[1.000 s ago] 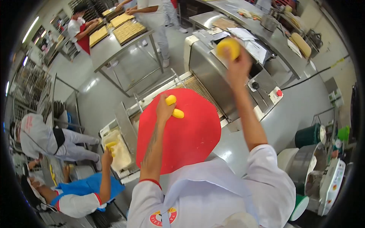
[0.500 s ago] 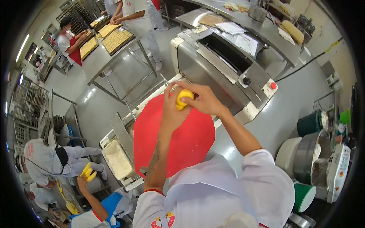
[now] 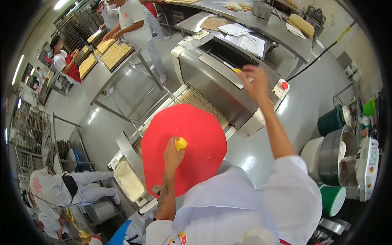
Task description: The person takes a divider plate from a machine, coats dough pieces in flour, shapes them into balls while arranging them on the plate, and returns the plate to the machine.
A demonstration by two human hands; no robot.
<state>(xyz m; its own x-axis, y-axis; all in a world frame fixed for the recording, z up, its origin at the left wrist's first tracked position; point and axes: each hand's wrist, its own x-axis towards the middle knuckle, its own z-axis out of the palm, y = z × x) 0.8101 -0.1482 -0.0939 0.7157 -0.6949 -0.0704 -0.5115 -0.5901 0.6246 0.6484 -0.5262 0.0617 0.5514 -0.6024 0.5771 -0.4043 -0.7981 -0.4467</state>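
Note:
Below me lies a large red round board (image 3: 200, 151) over a conveyor machine. My left hand (image 3: 173, 154) is over its left half, fingers wrapped round a yellow dough piece (image 3: 181, 143). Farther forward and to the right, my right hand (image 3: 254, 81) is raised at the dark opening of the steel machine (image 3: 216, 87). A small yellow dough piece (image 3: 237, 70) shows at its fingertips; whether the fingers still grip it is not clear.
A flour tray (image 3: 130, 179) sits left of the board. Co-workers stand around a table (image 3: 98, 87) with filled trays. Another worker (image 3: 49, 188) is at lower left. Steel bowl (image 3: 330, 161) and green bucket (image 3: 332, 200) stand at right. Papers (image 3: 253, 44) lie behind the machine.
My hands have parted: the right moved forward and right to the machine's opening, the left back toward me with a yellow piece. The co-worker with yellow dough has mostly left the view at lower left.

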